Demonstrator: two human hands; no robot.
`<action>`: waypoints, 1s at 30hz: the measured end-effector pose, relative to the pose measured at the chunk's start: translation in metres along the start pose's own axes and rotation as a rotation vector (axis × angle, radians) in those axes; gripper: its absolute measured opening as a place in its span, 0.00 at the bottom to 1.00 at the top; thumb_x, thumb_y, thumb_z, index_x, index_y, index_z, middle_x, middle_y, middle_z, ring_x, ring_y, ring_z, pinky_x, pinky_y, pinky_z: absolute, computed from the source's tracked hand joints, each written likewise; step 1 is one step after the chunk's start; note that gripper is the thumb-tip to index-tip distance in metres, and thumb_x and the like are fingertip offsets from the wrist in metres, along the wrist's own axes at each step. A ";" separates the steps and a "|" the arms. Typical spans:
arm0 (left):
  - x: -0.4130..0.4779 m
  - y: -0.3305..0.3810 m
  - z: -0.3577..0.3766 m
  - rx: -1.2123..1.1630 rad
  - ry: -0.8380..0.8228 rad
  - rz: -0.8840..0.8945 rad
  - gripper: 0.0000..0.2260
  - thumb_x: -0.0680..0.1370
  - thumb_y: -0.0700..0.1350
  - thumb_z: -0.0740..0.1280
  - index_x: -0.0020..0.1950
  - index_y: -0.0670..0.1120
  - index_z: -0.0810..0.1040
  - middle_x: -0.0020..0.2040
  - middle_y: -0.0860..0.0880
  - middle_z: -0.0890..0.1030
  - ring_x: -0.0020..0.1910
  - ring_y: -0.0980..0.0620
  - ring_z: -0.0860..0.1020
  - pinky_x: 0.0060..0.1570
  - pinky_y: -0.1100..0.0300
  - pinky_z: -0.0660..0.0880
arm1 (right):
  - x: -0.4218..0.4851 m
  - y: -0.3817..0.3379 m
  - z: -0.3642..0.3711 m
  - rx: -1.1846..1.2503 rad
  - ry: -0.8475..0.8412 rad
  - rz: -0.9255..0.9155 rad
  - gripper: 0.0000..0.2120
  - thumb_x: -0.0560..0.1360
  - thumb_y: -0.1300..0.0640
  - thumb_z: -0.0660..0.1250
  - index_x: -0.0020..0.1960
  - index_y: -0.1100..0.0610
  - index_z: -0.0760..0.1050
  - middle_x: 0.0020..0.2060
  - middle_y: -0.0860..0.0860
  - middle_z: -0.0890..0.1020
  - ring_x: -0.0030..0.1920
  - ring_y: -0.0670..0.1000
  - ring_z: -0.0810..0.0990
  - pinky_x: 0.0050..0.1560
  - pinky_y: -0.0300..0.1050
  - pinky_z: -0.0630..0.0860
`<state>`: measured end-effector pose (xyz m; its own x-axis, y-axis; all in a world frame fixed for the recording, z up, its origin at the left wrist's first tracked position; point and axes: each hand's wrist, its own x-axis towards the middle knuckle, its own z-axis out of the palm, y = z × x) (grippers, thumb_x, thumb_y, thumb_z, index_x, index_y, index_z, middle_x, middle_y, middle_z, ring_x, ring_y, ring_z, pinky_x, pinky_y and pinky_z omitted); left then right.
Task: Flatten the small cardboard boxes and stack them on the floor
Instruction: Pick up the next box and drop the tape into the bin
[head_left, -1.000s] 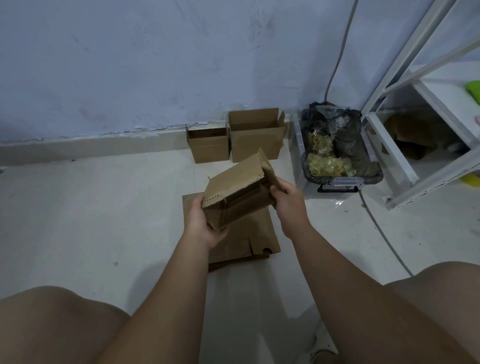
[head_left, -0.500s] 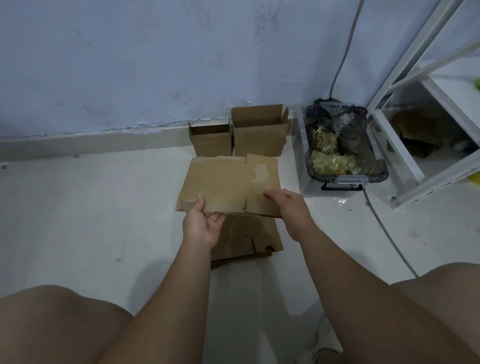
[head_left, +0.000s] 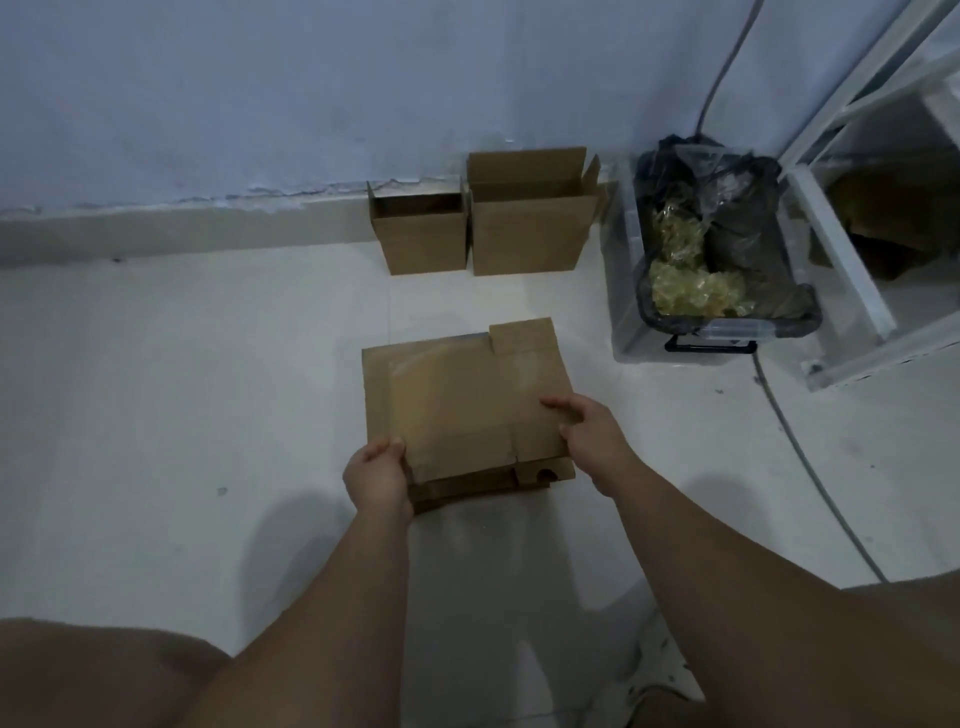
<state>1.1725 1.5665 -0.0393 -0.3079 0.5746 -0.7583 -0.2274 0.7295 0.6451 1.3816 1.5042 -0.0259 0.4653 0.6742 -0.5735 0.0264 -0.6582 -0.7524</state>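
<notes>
The scene was dim and bluish, with soft, slightly noisy detail. Faint shadows of the arms fell on the pale floor (head_left: 156, 415). Wide-angle distortion bent the white rack (head_left: 857, 130) at the right edge.

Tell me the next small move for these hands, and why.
Probably let go of the flattened box and reach for the smaller open box by the wall. The flat piece already lies on the stack on the floor, with the left hand and right hand only holding its near edges, and two boxes stand unflattened, the other being the larger open box.
</notes>
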 end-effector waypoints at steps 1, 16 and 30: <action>0.005 -0.002 0.003 0.108 0.018 0.077 0.02 0.76 0.38 0.68 0.47 0.42 0.77 0.42 0.46 0.79 0.36 0.52 0.76 0.42 0.58 0.76 | 0.005 0.005 0.001 -0.061 0.021 -0.012 0.24 0.78 0.71 0.53 0.59 0.48 0.77 0.63 0.50 0.72 0.58 0.52 0.72 0.51 0.39 0.76; 0.048 -0.048 0.028 1.470 -0.237 0.549 0.23 0.79 0.49 0.61 0.74 0.56 0.63 0.76 0.44 0.54 0.73 0.41 0.55 0.69 0.50 0.58 | 0.056 0.055 0.031 -0.782 -0.277 -0.067 0.34 0.76 0.66 0.59 0.76 0.42 0.56 0.75 0.57 0.47 0.70 0.60 0.63 0.69 0.49 0.67; 0.074 0.008 0.115 1.807 -0.295 0.538 0.11 0.78 0.43 0.58 0.57 0.43 0.75 0.54 0.46 0.78 0.49 0.48 0.76 0.43 0.57 0.69 | 0.067 0.040 0.057 -1.036 -0.395 -0.063 0.37 0.76 0.46 0.62 0.76 0.38 0.42 0.75 0.59 0.55 0.68 0.61 0.68 0.60 0.54 0.72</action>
<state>1.2541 1.6575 -0.1014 0.1811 0.7337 -0.6549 0.9819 -0.1727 0.0780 1.3638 1.5423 -0.1130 0.1279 0.6541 -0.7456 0.8527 -0.4564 -0.2541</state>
